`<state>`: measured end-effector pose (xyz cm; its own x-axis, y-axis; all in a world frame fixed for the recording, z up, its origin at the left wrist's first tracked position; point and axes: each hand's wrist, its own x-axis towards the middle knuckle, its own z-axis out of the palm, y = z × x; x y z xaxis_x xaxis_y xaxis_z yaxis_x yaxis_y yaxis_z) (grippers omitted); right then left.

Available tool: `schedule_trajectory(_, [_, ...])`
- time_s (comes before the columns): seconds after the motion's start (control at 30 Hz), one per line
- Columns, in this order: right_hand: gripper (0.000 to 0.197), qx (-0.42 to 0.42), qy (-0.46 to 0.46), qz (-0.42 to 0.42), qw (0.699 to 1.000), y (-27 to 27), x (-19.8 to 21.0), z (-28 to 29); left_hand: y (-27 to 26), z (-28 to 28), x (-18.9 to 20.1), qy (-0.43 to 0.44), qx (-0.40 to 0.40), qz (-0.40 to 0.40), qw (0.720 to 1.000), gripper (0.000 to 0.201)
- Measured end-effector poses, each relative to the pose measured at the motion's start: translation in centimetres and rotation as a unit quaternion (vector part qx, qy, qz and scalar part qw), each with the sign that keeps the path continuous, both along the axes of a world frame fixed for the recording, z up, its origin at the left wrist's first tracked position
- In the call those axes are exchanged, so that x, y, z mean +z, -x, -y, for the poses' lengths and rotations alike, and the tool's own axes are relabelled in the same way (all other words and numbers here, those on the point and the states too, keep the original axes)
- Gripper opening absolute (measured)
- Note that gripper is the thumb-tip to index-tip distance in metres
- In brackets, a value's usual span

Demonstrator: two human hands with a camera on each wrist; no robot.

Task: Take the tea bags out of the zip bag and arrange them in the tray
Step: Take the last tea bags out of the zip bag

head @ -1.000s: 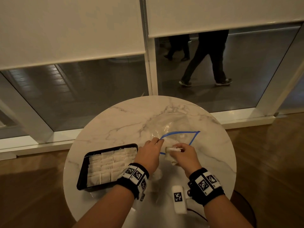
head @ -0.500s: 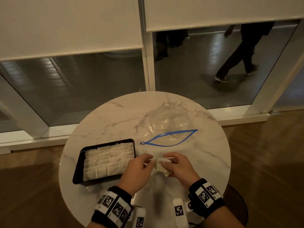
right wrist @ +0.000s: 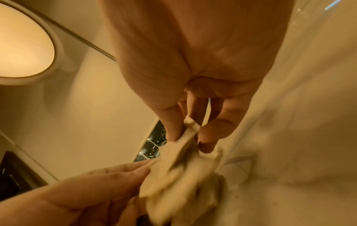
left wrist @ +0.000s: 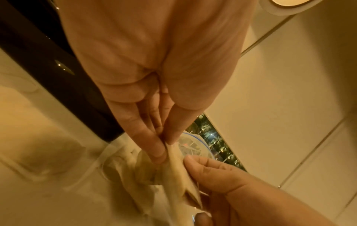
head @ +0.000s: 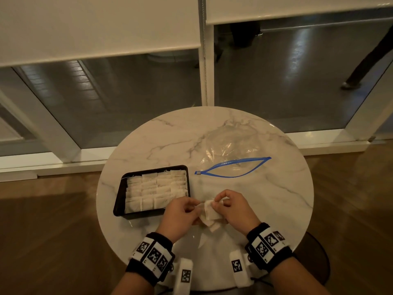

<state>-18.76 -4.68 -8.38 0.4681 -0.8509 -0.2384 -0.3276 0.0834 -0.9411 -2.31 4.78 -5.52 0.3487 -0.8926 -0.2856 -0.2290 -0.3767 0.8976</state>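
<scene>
Left hand point(head: 180, 211) and right hand point(head: 235, 207) meet low over the near part of the table point(head: 276, 199), both pinching a small clump of tea bags point(head: 209, 213) between them. Left thumb and fingertips point(left wrist: 154, 146) closed on one bag's edge; right thumb and forefinger point(right wrist: 173, 126) nipping another corner, other fingers loosely curled. Probably peeling one bag away from the rest, judging by the opposed pinches.

Just left of the left hand, beyond its knuckles: black tray point(head: 119, 201), already packed with pale tea bags in neat rows, nearly wall to wall. Hard to see any free slot, though the near right corner hides behind the left hand. Beyond both hands, slightly right: clear zip bag point(head: 231, 145), lying flat and crumpled, blue zipper point(head: 234, 170) gaping open toward the hands. Looks empty, though clear film over marble could hide a bag. So: emptying apparently done, arranging close to done, only the held clump left to separate and fit in. Little room for it; may need tucking or overlapping.

Underneath: round white marble table with grey veining, glossy. Past its far edge, floor-length windows with white frames and half-lowered roller blinds point(head: 100, 26), a dark paved walkway outside, a passer-by's leg at far right. Wooden floor either side. Dim, warm light.
</scene>
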Motion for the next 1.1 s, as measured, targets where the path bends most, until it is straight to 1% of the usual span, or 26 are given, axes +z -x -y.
schedule_trajectory(0.1, [0.011, 0.0, 0.076, -0.08, 0.994, 0.3, -0.3, 0.2, -0.2, -0.1, -0.5, -0.016, -0.005, 0.056, 0.998, 0.013])
schedule_trajectory(0.17, [0.011, 0.004, 0.095, -0.099, 0.991, 0.6, -0.3, 0.4, -0.2, -0.3, -0.3, -0.022, -0.016, 0.091, 0.995, 0.012])
schedule_trajectory(0.27, [0.018, 0.006, 0.085, -0.097, 0.992, 1.1, -0.5, 0.7, -0.3, -0.5, 0.2, -0.035, -0.025, 0.107, 0.993, 0.012])
schedule_trajectory(0.37, [0.029, -0.02, 0.052, -0.076, 0.996, 1.5, -0.4, 1.0, -0.7, -0.5, 0.4, -0.044, -0.028, 0.168, 0.984, 0.015])
schedule_trajectory(0.47, [0.031, -0.055, 0.021, -0.047, 0.997, 1.8, 0.1, 1.4, -1.1, -0.4, 0.4, -0.041, -0.027, 0.206, 0.977, 0.015])
schedule_trajectory(0.57, [0.028, -0.071, -0.012, 0.002, 0.997, 1.9, 0.9, 1.5, -1.2, -0.4, 0.4, -0.03, -0.025, 0.181, 0.983, 0.014])
schedule_trajectory(0.67, [0.024, -0.066, -0.021, 0.046, 0.997, 1.8, 2.1, 1.2, -0.9, -0.4, 0.5, -0.015, -0.034, 0.142, 0.989, 0.014])
schedule_trajectory(0.73, [0.023, -0.064, -0.026, 0.071, 0.995, 1.5, 2.8, 0.9, -0.6, -0.4, 0.8, -0.002, -0.034, 0.1, 0.994, 0.015])
schedule_trajectory(0.83, [0.022, -0.064, -0.059, 0.121, 0.989, 1.1, 3.4, 0.5, -0.1, -0.5, 1.6, 0.019, -0.021, 0.02, 0.999, 0.015])
schedule_trajectory(0.93, [0.018, -0.059, -0.076, 0.137, 0.986, 0.6, 3.8, 0.2, 0.0, -0.5, 2.1, 0.035, -0.006, -0.008, 0.999, 0.012])
schedule_trajectory(1.03, [0.015, -0.053, -0.073, 0.141, 0.986, 0.2, 3.9, -0.2, -0.3, -0.5, 1.9, 0.047, 0.024, -0.034, 0.998, 0.008])
schedule_trajectory(1.1, [0.014, -0.05, -0.067, 0.138, 0.987, 0.0, 4.0, -0.4, -0.5, -0.5, 1.8, 0.049, 0.032, -0.033, 0.998, 0.007])
